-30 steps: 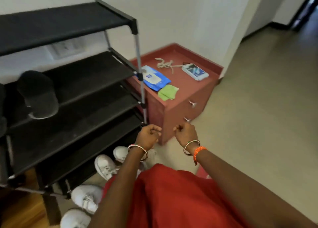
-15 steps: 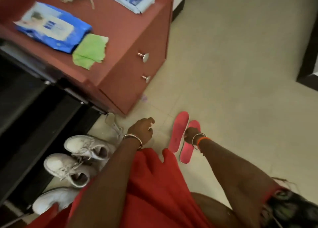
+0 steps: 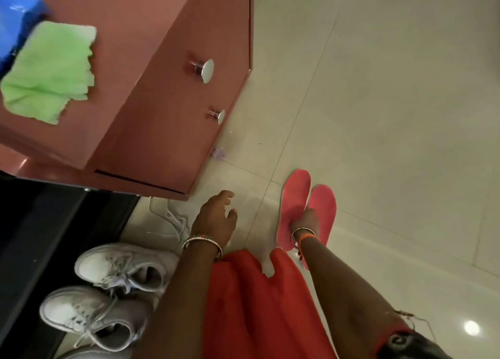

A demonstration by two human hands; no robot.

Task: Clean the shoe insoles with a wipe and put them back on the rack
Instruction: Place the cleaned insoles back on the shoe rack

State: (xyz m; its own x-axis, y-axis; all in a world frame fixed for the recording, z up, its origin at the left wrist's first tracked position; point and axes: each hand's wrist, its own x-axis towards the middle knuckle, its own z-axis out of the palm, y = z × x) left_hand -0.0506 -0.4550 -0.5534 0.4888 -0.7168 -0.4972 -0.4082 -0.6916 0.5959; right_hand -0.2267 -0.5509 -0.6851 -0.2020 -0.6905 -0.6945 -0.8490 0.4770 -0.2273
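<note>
Pinching pink insoles (image 3: pixel 296 196) — right grip (image 3: pixel 305 220); left (image 3: pixel 216 218) relaxed.

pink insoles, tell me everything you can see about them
The pink insoles are a pair, lying flat side by side on the pale tiled floor, toes pointing away, edges touching or overlapping. Their tops look matte, like fabric, with a pale rim showing. The right hand rests on them near the middle, covering their heel ends. The left hand is clear of them.

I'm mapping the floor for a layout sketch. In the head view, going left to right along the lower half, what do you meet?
White sneakers → left hand → pink insoles, which the right hand is on → bare tiled floor.
</note>
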